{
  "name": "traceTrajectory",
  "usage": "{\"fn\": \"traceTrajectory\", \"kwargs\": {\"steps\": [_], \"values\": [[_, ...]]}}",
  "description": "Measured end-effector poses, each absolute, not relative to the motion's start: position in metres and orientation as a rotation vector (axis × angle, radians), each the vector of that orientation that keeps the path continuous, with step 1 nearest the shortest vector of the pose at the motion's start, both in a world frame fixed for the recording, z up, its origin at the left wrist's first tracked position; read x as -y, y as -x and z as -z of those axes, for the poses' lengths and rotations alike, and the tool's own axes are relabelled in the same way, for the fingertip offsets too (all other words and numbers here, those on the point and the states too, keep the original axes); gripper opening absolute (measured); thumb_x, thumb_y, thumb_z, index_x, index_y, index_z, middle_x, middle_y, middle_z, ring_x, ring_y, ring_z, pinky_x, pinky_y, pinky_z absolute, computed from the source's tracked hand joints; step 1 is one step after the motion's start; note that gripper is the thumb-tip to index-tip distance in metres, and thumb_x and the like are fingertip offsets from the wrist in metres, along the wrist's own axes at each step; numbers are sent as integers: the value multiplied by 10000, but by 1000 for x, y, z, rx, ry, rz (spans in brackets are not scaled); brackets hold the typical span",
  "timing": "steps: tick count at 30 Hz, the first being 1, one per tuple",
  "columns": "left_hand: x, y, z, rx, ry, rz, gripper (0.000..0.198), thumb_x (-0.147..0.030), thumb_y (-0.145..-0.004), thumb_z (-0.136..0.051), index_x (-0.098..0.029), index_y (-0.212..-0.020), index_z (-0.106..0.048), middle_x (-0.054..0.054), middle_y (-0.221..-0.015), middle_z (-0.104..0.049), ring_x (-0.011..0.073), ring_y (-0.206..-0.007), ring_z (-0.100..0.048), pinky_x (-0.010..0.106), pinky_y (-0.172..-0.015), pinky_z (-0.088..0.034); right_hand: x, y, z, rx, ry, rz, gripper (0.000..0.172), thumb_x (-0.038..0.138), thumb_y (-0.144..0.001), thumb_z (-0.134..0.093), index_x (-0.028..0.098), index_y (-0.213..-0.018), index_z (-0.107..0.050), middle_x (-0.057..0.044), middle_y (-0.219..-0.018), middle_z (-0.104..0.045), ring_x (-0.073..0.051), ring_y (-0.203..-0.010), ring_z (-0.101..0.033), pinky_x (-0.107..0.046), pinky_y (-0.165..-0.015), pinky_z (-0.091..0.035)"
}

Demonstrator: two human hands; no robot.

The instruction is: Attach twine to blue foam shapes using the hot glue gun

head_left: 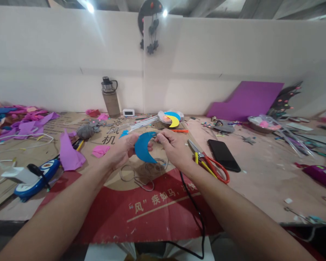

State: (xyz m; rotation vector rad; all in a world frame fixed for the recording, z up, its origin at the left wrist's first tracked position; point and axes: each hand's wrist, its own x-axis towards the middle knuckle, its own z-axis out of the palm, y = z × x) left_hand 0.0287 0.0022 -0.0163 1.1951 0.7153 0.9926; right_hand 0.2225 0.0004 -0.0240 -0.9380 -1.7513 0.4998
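Observation:
A blue crescent-moon cutout (143,148), felt-like, is held up above the cardboard. My left hand (124,150) pinches its left edge, with some fingers behind it. The fingers of my right hand (171,145) are pinched together at the crescent's upper right tip; whether a thread is also between them is too small to tell. Below the hands, a thin grey cord (136,177) lies in loose loops on the cardboard sheet (105,214). Red-handled scissors (216,167) rest just right of my right hand.
A black phone (224,155) lies beyond the scissors. Behind the hands stand a bowl with a yellow crescent (174,120) and a water bottle (111,98). Grey yarn (85,132), purple felt (70,152) and a blue glue-gun-like tool (38,181) are at left. A black cable (195,206) crosses the front edge.

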Motion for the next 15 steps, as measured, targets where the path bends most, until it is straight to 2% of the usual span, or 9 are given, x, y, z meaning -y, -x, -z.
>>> {"fn": "traceTrajectory", "kwargs": {"steps": [4,11,15], "values": [[3,-33,14,-770,-1278,-885,349,-396,-675,-779,-141,-898,-694,91,-788,-710,194,-663,-672,322,-640,-548,1,-222,24,1829,907,-495,264,326,-933,-450,197,-771,-613,-13,-782,-631,-148,-778,-570,-275,-744,-412],[9,-45,16,-825,-1218,-1038,273,-392,-696,-749,-151,-792,-665,35,-677,-674,152,-554,-625,290,-541,-540,4,-210,31,1729,949,-694,287,377,-932,-447,195,-770,-597,-9,-766,-634,-144,-749,-578,-268,-711,-435],[10,-46,18,-899,-1185,-1121,290,-391,-689,-750,-138,-801,-662,35,-668,-668,148,-539,-619,284,-534,-535,7,-205,37,1866,963,-472,275,287,-962,-379,188,-796,-576,-34,-802,-611,-151,-785,-556,-276,-744,-421]]}}
